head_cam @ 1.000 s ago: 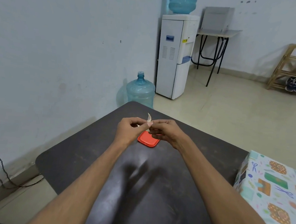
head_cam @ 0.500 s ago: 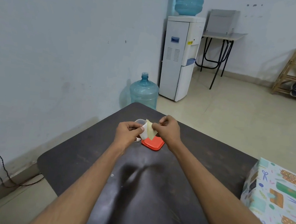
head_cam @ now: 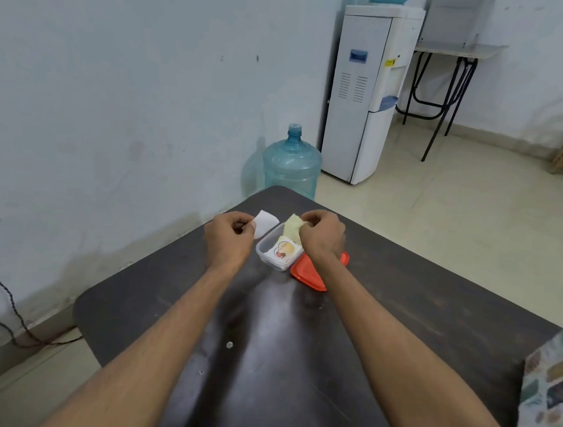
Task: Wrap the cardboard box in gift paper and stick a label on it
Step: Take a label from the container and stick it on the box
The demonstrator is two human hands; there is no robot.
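Over the dark bench (head_cam: 258, 366), the left hand (head_cam: 227, 239) is pinching a white peeled label (head_cam: 265, 224) while the right hand (head_cam: 322, 236) is gripping its yellowish backing (head_cam: 292, 226); the label's exposed adhesive could curl onto itself or fingers before reaching the wrapped box (head_cam: 555, 394).

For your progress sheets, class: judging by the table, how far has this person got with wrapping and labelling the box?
Done: the box at the table's right edge is already covered in patterned gift paper. In hand: the left hand pinches a white piece and the right hand a yellowish piece, held apart above an open container of stickers, its red lid beside it. Left: no label shows on the box.
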